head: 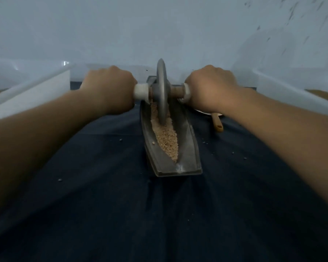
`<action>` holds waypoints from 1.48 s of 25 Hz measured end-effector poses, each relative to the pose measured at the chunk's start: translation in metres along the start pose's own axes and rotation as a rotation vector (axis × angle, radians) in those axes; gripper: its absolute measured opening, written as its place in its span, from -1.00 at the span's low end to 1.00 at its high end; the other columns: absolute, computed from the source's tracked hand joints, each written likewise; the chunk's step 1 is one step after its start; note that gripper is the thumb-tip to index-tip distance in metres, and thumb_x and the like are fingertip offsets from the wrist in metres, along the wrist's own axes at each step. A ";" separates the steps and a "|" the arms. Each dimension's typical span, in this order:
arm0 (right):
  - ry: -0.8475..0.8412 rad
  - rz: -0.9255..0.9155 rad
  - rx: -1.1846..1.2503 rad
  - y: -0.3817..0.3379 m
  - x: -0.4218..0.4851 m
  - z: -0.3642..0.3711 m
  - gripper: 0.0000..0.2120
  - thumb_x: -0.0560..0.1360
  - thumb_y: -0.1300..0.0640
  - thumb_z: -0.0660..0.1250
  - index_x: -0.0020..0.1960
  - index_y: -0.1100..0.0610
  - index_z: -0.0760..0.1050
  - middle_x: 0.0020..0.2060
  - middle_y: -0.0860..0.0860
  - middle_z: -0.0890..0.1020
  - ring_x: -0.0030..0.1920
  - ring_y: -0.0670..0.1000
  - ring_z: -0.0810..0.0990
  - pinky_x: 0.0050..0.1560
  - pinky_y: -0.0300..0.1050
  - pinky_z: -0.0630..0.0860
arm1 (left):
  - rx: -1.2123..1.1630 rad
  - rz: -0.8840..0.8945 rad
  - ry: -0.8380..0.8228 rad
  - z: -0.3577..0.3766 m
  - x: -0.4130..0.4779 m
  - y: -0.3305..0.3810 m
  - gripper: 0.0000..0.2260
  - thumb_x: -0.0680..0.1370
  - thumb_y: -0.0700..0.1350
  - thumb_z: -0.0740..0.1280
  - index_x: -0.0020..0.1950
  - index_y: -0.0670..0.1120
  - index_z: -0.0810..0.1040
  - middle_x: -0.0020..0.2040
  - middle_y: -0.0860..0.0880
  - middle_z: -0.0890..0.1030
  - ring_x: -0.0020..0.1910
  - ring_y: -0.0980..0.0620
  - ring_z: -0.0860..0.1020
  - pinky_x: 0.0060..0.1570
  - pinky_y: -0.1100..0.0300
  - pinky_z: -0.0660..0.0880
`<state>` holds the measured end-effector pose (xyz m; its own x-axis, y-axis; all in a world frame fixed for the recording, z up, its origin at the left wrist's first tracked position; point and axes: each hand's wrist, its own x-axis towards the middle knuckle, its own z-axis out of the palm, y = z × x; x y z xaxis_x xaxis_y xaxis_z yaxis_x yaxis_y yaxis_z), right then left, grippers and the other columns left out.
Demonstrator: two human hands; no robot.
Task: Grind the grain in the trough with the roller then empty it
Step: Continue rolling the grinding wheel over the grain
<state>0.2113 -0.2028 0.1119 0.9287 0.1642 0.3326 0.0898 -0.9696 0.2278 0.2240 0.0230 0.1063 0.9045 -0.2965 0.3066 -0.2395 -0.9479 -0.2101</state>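
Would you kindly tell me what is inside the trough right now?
Tan crushed grain lies along the trough, with the roller standing in it. What lies beneath the roller and at the far end is covered.

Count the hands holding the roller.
2. The left hand grips the roller by the handle left of its disc; the right hand grips the handle on the right. No other hand shows.

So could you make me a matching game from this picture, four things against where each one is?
Things: 1 roller; 2 grain; 3 wooden handle; 4 left hand.
Places: A spread along the trough; B gripping the roller's axle; C standing upright in the grain; D on the dark cloth, right of the trough.
Pairs: 1-C, 2-A, 3-D, 4-B.
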 end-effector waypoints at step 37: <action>0.359 -0.065 -0.147 0.007 -0.064 0.002 -0.83 0.28 -0.03 0.32 -0.31 -0.09 0.30 -0.53 -0.08 0.20 -0.57 -0.02 0.12 -0.44 -0.32 0.09 | 0.008 0.088 0.114 0.015 -0.043 -0.015 -0.78 0.24 0.27 0.24 -0.22 0.21 0.51 -0.41 0.13 0.43 -0.47 0.07 0.41 -0.45 0.22 0.36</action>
<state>0.1531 -0.2200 0.0905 0.7355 0.3027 0.6062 0.0680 -0.9231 0.3785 0.1940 0.0515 0.0824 0.8339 -0.3905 0.3900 -0.3133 -0.9167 -0.2480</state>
